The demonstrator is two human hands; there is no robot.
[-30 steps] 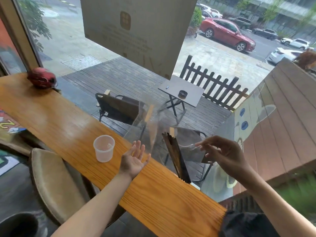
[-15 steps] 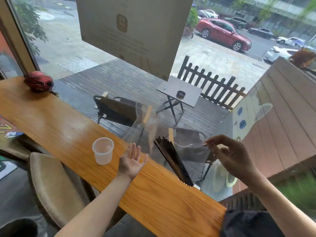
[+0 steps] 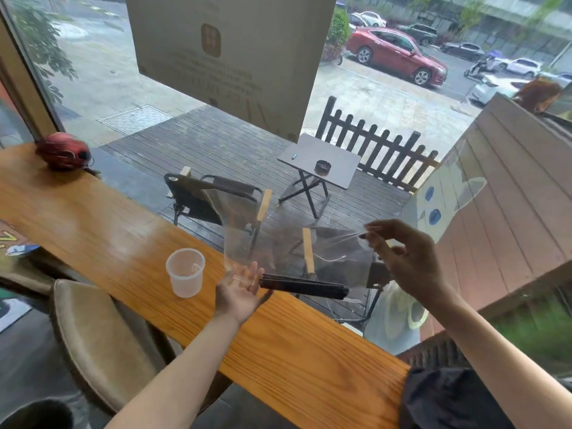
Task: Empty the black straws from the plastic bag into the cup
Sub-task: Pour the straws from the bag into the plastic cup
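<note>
1. Wood-grain counter (image 3: 93, 224): a long orange-brown plank running along a window, from the far left to the near right.
2. Cup (image 3: 185, 271): translucent plastic, upright, standing on the counter close to its window-side edge, left of both hands. Nothing is visible inside it.
3. Plastic bag (image 3: 278, 243): clear, held in the air above the window-side edge of the counter, to the right of the cup and not touching it. Its outline is hard to trace against the glass.
4. Black straws (image 3: 303, 285): one bundle lying nearly level in the lower part of the bag, left end at the left hand, right end pointing right past the counter edge.
5. Left hand (image 3: 240, 292): palm up, fingers spread apart, under the left end of the straw bundle. Whether the bag rests on the palm cannot be told.
6. Right hand (image 3: 405, 258): raised to the right of the bag, thumb and fingertips pinched on the bag's upper right edge.
7. Red object (image 3: 63, 151): blurred, at the far left end of the counter, well apart from the cup.
8. Padded stool (image 3: 102, 342): below the near edge of the counter, left side.
</note>
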